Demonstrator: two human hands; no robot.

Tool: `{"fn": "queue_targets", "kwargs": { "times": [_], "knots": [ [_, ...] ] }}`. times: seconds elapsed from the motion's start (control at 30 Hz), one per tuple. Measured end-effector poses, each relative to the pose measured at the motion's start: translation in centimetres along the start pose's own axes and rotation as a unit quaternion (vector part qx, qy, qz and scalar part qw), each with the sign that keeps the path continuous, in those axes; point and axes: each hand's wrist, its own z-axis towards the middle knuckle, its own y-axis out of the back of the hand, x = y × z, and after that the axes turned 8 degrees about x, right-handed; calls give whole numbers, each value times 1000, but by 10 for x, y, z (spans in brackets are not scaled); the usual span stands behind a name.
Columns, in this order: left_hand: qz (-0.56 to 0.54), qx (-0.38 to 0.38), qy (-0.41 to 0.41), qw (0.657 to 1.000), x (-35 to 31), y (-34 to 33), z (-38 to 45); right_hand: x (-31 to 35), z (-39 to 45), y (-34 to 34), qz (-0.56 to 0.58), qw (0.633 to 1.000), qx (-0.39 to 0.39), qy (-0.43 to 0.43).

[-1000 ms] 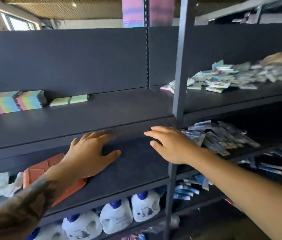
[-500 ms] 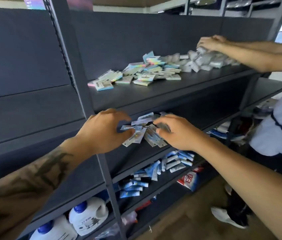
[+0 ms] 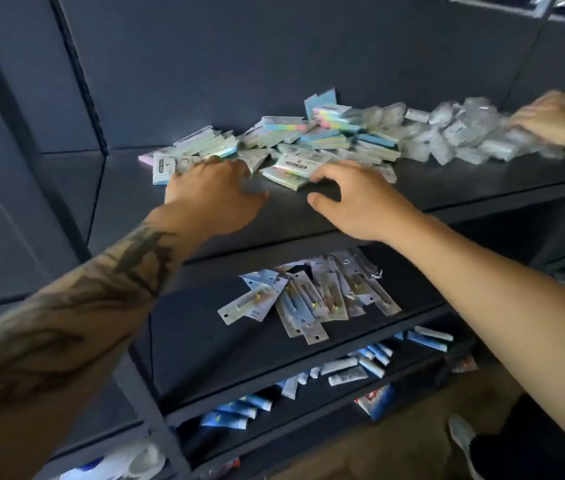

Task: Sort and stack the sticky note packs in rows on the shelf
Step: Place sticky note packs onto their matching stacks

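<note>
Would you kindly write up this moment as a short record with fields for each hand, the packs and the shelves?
left hand: over the pile's left edge, fingers on packs
right hand: fingers at a pack at the pile's front, thumb free
sticky note packs: loose heap, unsorted
top shelf: holds the heap; another person's hand at clear-wrapped items
lower shelf: carded blister packs

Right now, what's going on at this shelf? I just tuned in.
A person is reaching both hands into a loose pile of sticky note packs on the upper shelf. The left hand rests on packs at the pile's left end; the right hand curls its fingers at a pack at the pile's front edge. Nothing is lifted or stacked here yet. Another person's hand handles clear-wrapped packets farther right.
</note>
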Motion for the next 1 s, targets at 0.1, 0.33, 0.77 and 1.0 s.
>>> {"fn": "queue_targets", "kwargs": {
  "times": [0.1, 0.33, 0.77, 1.0],
  "knots": [
    [28, -7, 63, 998, 12, -3, 29, -10, 39, -5, -22, 1000, -10, 20],
    [6, 5, 232, 973, 49, -8, 76, -34, 114, -7, -97, 994, 31, 46],
    [-14, -67, 296, 953, -10, -21, 33, -48, 143, -17, -29, 970, 24, 239],
    [-82, -134, 340, 927, -47, -14, -38, -18, 107, -22, 54, 944, 52, 321]
  ]
}}
